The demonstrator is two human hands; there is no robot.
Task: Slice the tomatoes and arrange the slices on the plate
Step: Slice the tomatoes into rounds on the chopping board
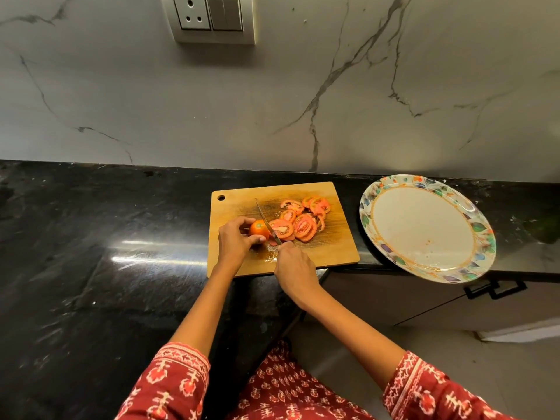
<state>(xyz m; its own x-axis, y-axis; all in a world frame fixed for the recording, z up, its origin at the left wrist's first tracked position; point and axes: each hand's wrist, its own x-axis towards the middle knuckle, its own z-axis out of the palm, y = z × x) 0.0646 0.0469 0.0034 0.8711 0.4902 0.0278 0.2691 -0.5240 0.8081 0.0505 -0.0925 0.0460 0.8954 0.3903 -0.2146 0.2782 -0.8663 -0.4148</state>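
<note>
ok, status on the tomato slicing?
Left hand holds orange tomato piece; right hand holds steel knife. Red slices on wooden board. Floral plate bare.

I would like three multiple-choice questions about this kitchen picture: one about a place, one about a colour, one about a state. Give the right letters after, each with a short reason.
1. Where do the tomato slices lie?
A. on the plate
B. on the cutting board
C. on the bare counter

2. What colour is the counter?
A. white
B. green
C. black

3. What is the right hand doing?
A. gripping the knife
B. resting flat on the counter
C. lifting the plate

Key: 1 B, the tomato slices lie in a heap on the wooden cutting board, while the floral plate holds none. 2 C, the counter is black stone. 3 A, the right hand grips the knife, its blade against the tomato piece that the left hand holds.
</note>
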